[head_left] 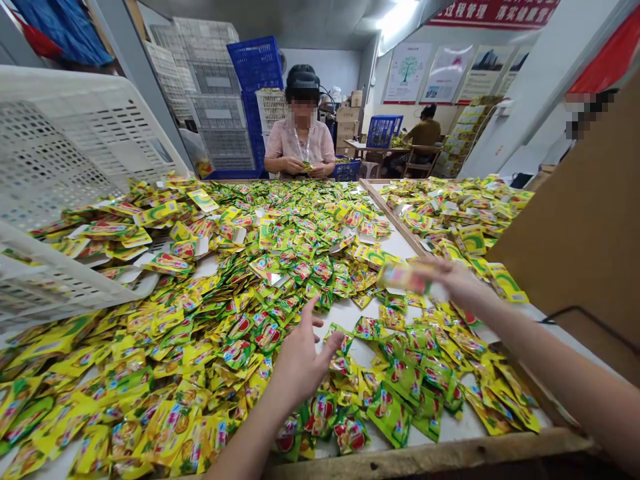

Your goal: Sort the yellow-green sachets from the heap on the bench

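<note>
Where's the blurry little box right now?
In the head view, right of centre: the little box is in the right hand, near the wooden divider.

There was one left hand, one right hand, one held carton, one tipped white crate, four wall posters, one facing co-worker and one seated person; sachets and loose cartons, too overlapped to count, probably ran into hundreds.
</note>
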